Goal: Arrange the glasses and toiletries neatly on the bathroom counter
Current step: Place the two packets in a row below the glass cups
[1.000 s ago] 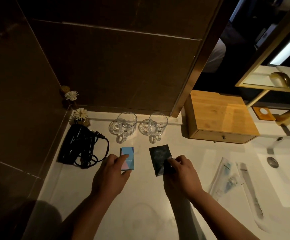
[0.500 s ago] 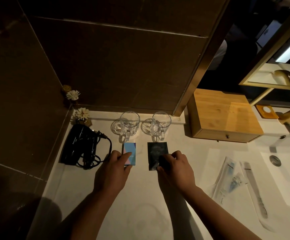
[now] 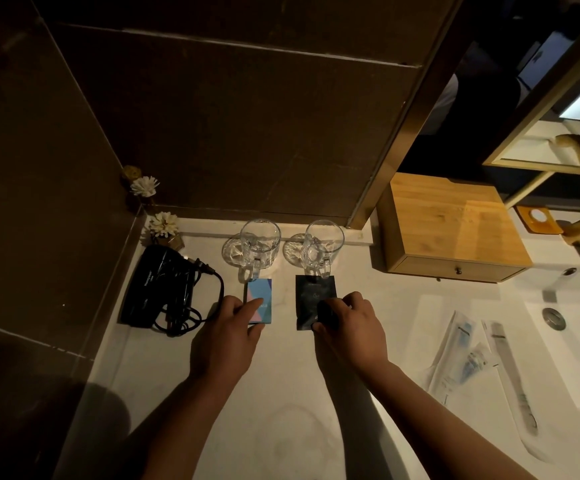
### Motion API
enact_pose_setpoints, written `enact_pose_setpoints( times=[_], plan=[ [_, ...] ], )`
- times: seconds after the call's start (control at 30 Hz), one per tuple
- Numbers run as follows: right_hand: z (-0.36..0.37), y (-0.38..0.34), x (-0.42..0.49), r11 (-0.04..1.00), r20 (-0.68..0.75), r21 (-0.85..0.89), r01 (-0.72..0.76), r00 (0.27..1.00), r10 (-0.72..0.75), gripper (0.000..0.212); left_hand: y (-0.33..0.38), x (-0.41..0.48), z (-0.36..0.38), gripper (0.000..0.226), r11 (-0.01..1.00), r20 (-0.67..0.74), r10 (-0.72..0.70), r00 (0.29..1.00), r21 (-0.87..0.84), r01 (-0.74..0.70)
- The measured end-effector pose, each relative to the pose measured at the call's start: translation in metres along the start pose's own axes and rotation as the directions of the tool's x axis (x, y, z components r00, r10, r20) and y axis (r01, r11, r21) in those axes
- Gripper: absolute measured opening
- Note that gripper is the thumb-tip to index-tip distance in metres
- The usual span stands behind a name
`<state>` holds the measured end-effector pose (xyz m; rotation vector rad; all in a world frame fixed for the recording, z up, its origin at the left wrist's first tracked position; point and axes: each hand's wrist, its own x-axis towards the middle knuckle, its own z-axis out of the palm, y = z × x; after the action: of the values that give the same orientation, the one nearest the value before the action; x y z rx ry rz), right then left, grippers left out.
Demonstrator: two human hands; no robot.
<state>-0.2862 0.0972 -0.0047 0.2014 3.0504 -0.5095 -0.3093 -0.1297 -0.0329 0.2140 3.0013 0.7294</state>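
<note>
Two clear glass mugs stand side by side at the back of the white counter point(image 3: 281, 393), the left mug point(image 3: 259, 244) and the right mug point(image 3: 323, 247), handles toward me. A small blue and pink box point(image 3: 261, 298) lies just in front of the left mug; my left hand point(image 3: 227, 336) rests its fingers on the box's near end. A black sachet point(image 3: 312, 296) lies in front of the right mug, with my right hand point(image 3: 349, 329) pressing on its near right corner. Both packets lie straight and parallel.
A black hair dryer point(image 3: 163, 289) with coiled cord lies at the left by the wall. Small white flowers point(image 3: 163, 225) stand in the corner. A wooden drawer box point(image 3: 451, 230) sits at the right. Wrapped toothbrush packets point(image 3: 461, 351) lie beside the sink basin point(image 3: 572, 327).
Both hands slid the blue box and the black sachet away from me, up close to the mugs. The sachet turned from tilted to straight.
</note>
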Motion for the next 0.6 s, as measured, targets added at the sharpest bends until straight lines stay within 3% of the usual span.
enact_pose_setpoints(
  times=[0.6],
  plan=[
    [0.0038, 0.0078, -0.0028, 0.999, -0.013, 0.016, -0.042, 0.999, 0.042, 0.049, 0.0031, -0.0035, 0.0009, 0.050, 0.999, -0.015, -0.020, 1.000, 0.046, 0.021]
  ],
)
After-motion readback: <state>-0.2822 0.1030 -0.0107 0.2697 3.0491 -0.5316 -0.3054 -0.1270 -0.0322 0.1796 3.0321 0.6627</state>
